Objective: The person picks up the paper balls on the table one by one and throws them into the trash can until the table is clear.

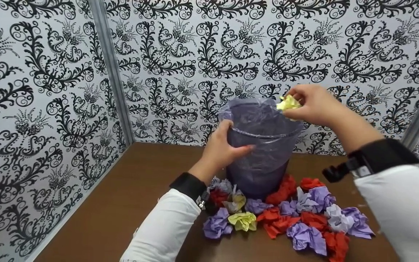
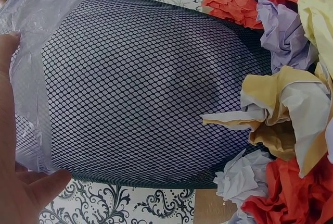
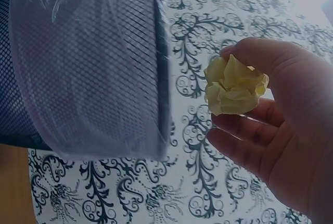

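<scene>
A dark mesh wastebasket (image 1: 258,182) lined with a clear plastic bag (image 1: 267,156) stands among crumpled paper. My left hand (image 1: 220,145) grips its near left rim, the thumb on the outer side over the liner. In the left wrist view that thumb (image 2: 49,187) lies along the folded-down plastic. My right hand (image 1: 313,105) pinches a crumpled yellow paper ball (image 1: 288,103) above the basket's right rim. From the right wrist, the ball (image 3: 234,86) sits between thumb and fingers, just outside the lined rim (image 3: 162,67).
Several crumpled papers lie around the basket's foot on the brown table (image 1: 122,196): red (image 1: 275,220), purple (image 1: 306,236), pale grey (image 1: 338,218) and a yellow one (image 1: 243,221). Patterned wall panels (image 1: 180,54) rise behind and at the left.
</scene>
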Action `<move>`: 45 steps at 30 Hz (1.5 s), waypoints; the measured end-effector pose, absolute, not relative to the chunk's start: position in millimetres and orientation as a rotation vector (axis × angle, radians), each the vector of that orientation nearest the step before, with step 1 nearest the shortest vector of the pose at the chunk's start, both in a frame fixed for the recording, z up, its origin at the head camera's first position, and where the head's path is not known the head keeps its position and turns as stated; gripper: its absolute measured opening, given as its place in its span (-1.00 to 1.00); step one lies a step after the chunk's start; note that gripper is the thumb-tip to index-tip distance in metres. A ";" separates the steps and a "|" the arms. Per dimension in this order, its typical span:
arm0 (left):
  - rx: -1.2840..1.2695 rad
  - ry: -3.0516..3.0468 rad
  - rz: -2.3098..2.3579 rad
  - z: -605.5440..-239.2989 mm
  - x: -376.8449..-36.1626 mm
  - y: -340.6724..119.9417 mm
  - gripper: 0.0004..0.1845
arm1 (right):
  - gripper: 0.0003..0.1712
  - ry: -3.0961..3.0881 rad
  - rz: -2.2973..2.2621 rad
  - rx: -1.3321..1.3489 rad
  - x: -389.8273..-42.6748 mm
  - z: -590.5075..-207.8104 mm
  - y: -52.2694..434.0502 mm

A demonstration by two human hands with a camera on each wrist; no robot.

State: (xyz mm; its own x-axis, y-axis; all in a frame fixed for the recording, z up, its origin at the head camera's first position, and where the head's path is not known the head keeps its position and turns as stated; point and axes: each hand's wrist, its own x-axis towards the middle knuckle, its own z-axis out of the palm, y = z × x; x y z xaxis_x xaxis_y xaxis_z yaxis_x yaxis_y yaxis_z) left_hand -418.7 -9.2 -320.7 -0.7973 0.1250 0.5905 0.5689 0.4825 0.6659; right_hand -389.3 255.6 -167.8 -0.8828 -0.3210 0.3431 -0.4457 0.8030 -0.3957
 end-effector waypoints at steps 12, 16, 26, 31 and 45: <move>-0.604 -2.230 -1.168 -319.4 -421.0 -11.0 -0.11 | -0.48 -2.801 0.531 0.577 -417.9 -191.0 225.2; -0.595 -2.253 -1.163 -321.0 -419.6 -9.5 -0.09 | -0.48 -2.821 0.551 0.569 -422.7 -203.4 224.0; -0.580 -2.263 -1.172 -321.3 -418.6 -9.7 -0.11 | -0.49 -2.837 0.621 0.558 -425.7 -212.2 221.3; -0.591 -2.262 -1.184 -321.9 -418.7 -9.7 -0.10 | -0.47 -2.848 0.611 0.548 -428.8 -213.7 220.8; -0.555 -2.271 -1.098 -322.8 -420.6 -8.9 -0.06 | -0.45 -2.809 0.480 0.652 -420.0 -208.1 223.8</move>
State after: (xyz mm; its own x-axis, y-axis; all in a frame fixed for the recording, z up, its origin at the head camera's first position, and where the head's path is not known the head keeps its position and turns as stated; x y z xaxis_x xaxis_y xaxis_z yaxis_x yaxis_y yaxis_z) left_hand -420.6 -8.9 -322.8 -0.7628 0.1236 0.6347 0.5741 0.5810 0.5769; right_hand -420.0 223.8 -208.1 -0.8779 -0.3882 0.2803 -0.4592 0.8485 -0.2632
